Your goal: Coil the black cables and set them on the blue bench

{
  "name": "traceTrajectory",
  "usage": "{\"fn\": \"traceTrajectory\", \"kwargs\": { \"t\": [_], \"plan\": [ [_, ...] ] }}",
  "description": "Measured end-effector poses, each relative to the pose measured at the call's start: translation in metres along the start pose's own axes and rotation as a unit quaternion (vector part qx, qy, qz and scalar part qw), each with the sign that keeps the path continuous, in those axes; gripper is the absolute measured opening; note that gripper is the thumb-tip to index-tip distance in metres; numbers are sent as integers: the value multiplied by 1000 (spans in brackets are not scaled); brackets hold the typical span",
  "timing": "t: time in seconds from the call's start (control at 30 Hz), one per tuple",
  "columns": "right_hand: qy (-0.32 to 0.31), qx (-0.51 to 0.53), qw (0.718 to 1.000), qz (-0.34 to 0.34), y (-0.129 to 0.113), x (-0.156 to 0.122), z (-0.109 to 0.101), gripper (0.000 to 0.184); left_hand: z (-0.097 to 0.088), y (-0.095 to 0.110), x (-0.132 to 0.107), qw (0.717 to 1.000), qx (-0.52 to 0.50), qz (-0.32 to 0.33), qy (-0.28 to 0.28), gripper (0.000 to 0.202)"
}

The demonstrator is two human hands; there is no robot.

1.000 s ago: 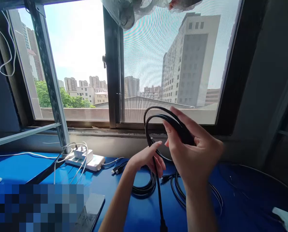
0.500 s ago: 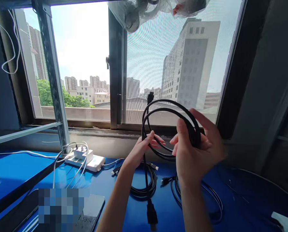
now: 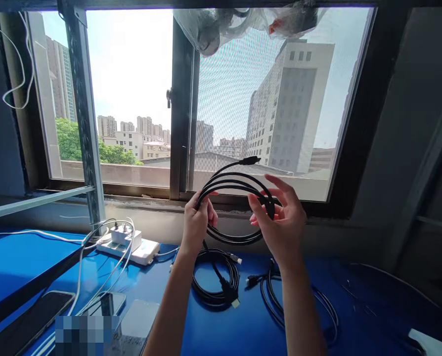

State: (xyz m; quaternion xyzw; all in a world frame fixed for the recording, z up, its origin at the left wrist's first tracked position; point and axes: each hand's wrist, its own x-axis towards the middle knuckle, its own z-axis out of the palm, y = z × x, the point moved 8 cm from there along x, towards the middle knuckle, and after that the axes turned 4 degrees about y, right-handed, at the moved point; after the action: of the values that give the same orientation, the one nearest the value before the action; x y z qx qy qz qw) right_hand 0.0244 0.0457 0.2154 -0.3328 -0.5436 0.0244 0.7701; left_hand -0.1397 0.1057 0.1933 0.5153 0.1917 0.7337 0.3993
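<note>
Both hands hold a coiled black cable (image 3: 236,207) up before the window (image 3: 132,99): the left hand (image 3: 197,222) clasps its left side, the right hand (image 3: 280,225) pinches its right. More black coils (image 3: 215,282) lie below on the blue surface (image 3: 213,331), with a white power strip (image 3: 132,244) far left.

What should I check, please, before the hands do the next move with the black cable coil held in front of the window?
1. Left hand grips the black cable coil on its left side: ok.
2. Right hand holds the coil's right side, fingers spread: ok.
3. Loops lie together, roughly round: ok.
4. Upper plug sticks out free above the coil: not ok.
5. Lower plug hangs down to the coiled cable on the table: not ok.
6. Whether the hanging end is tangled with that coil: cannot tell.
</note>
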Motion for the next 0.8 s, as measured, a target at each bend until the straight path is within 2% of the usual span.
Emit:
{"fn": "traceTrajectory", "kwargs": {
  "t": [0.13, 0.33, 0.53, 0.67, 0.8],
  "plan": [
    [-15, -11, 1000, -25, -4, 0, 1, 38, 5, 2, -2, 998, 56, -19, -30, 42],
    [-10, -21, 999, -31, -5, 3, -1, 34, 15, -11, -11, 986, 85, -110, -95, 53],
    [-7, 1, 1000, 15, 19, 6, -1, 32, 23, -7, -17, 981, 33, -146, -126, 67],
    [10, 5, 999, 42, 37, 6, 1, 35, 27, -11, -17, 978, 16, -168, -122, 67],
    [50, -27, 998, -17, 29, 5, -2, 30, 24, -15, -14, 984, 11, -156, -84, 66]
  ]
}}
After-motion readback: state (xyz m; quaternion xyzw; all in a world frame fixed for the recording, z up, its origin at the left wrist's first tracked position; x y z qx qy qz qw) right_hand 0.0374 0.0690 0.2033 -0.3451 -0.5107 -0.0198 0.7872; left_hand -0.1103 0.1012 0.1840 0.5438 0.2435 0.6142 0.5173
